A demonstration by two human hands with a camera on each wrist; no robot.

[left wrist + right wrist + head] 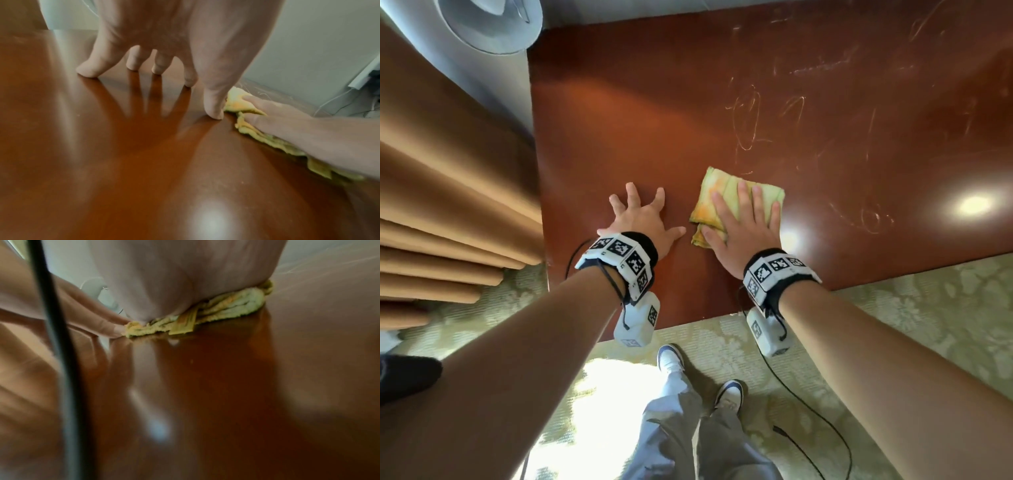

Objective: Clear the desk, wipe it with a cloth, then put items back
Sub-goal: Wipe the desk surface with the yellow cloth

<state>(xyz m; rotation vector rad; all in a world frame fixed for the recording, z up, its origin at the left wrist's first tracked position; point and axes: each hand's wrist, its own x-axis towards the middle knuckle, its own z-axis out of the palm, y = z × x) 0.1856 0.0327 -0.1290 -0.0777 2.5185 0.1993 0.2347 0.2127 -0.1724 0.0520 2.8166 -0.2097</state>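
A folded yellow-green cloth (726, 192) lies on the glossy reddish-brown desk (654, 113), near its front edge. My right hand (743, 219) presses flat on the cloth with straight fingers. The cloth's folded edge (230, 306) shows under the palm in the right wrist view. My left hand (640, 216) rests beside it, fingers spread, fingertips (88, 71) propped on the bare wood. In the left wrist view the cloth (238, 104) and the right hand (298, 129) lie just right of my thumb. Neither hand grips anything.
Pale scratch marks (750, 116) cross the desk's right half. A tan curtain (448, 178) hangs left of the desk, with a white lamp base (489, 24) behind the far left corner. Patterned carpet (893, 318) and a black cable (804, 418) lie below the front edge.
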